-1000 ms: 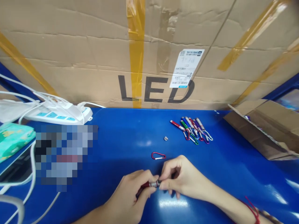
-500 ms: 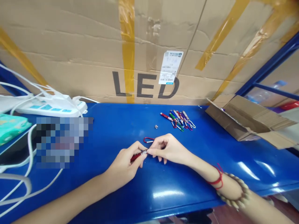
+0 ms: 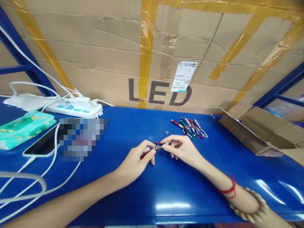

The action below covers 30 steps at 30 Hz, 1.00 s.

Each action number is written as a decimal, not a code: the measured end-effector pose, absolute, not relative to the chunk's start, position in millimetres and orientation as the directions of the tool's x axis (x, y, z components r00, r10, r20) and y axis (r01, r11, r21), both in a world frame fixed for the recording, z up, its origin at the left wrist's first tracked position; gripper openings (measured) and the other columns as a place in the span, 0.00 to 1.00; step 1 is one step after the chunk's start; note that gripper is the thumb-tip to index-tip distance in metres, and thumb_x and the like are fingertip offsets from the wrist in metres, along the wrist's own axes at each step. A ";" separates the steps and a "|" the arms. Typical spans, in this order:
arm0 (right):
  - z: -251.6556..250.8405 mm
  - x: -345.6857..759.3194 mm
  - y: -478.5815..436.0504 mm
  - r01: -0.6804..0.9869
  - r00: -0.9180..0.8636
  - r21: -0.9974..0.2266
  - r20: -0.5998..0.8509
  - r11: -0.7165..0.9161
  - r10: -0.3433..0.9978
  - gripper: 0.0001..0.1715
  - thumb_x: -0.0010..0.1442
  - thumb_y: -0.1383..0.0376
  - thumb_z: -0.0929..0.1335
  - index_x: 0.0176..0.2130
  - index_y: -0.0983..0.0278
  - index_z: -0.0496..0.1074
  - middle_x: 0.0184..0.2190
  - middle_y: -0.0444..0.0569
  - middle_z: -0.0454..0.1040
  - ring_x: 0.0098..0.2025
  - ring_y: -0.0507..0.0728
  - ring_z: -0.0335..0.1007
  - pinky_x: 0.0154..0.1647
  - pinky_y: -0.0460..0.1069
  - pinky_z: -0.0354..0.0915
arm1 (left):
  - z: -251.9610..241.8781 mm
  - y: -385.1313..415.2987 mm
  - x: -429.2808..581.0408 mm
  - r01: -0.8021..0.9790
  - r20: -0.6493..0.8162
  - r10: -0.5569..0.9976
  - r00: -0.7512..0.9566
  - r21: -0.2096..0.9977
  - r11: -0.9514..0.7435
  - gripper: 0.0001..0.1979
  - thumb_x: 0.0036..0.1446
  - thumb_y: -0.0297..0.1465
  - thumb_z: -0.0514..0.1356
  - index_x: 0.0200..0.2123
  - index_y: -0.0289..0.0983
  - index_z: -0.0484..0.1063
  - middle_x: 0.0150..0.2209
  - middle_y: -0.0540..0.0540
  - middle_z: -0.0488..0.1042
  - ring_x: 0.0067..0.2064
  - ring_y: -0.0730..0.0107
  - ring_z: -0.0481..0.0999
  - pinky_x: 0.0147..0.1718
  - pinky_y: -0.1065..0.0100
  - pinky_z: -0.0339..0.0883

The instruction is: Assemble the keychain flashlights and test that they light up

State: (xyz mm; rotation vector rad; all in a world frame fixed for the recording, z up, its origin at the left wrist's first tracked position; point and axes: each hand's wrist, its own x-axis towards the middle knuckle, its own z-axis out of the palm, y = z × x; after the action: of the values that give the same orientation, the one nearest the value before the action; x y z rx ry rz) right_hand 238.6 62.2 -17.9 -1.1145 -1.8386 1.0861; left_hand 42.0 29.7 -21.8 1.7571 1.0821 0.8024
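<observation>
My left hand [image 3: 134, 161] pinches a small red keychain flashlight [image 3: 147, 152] above the blue table [image 3: 166, 190]. My right hand [image 3: 181, 148] pinches the silver front end of the same flashlight, fingertips closed on it. A red carabiner clip [image 3: 158, 143] lies just behind the fingers, partly hidden. A tiny silver cap [image 3: 167, 133] sits on the table beyond. Farther back lies a pile of several coloured keychain flashlights [image 3: 190, 127] with carabiners.
A big cardboard box marked LED [image 3: 152, 57] stands along the back. An open small cardboard box [image 3: 258, 133] lies at the right. At the left are a white power strip [image 3: 74, 107], cables, a phone [image 3: 42, 145] and a green tissue pack [image 3: 22, 128].
The view has shifted; both hands now appear farther from me and close to the red carabiner. Both still grip the red flashlight, right fingers working at its tip.
</observation>
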 end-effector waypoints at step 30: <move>-10.0 236.9 48.4 0.250 -0.580 -0.968 -0.163 -0.017 0.798 0.22 0.50 0.53 0.72 0.22 0.70 0.71 0.20 0.43 0.61 0.17 0.44 0.50 0.16 0.43 0.46 | -27.2 15.4 43.6 0.176 0.024 0.925 0.380 0.979 -0.098 0.04 0.54 0.28 0.59 0.28 0.34 0.70 0.29 0.49 0.76 0.30 0.72 0.73 0.31 0.76 0.63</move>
State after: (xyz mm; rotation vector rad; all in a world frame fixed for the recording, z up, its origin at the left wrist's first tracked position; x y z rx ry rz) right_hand 236.9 48.4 -10.0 -1.0884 -1.8195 1.6307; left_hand 43.6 15.4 -27.2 1.5529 1.0191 0.8631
